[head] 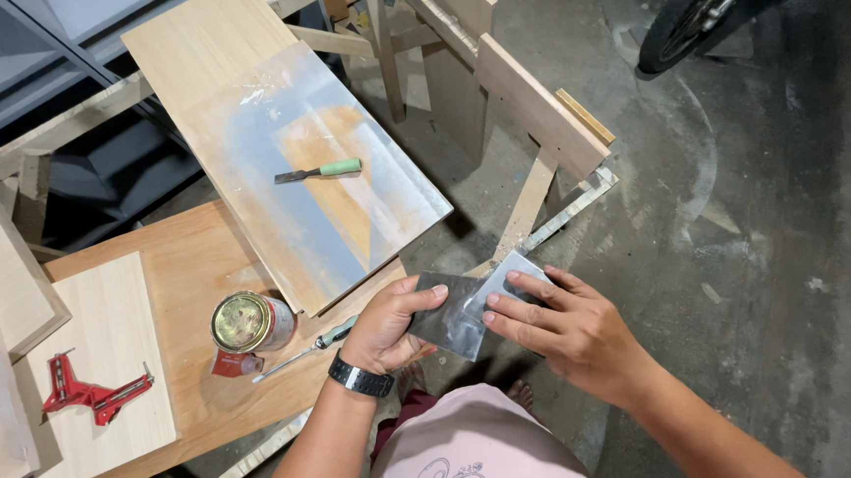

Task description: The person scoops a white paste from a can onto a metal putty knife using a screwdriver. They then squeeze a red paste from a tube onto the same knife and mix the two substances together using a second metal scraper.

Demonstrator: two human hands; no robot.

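Observation:
A grey sheet of sandpaper [452, 317] is held between both hands just off the bench's near right edge. My left hand [386, 327], with a black watch on the wrist, grips its left side with thumb and fingers. My right hand [563, 326] lies on its right side with the fingers spread flat across the sheet. The sheet looks partly folded. Below the hands I see my pink shirt.
A wood panel smeared with grey-blue [316, 178] lies on the bench with a green-handled chisel [319, 171] on it. A round tin [246, 323], a screwdriver [305, 350] and a red corner clamp [93, 394] rest on plywood. Wooden trestles [532, 108] and a wheel [685, 24] stand on the concrete floor.

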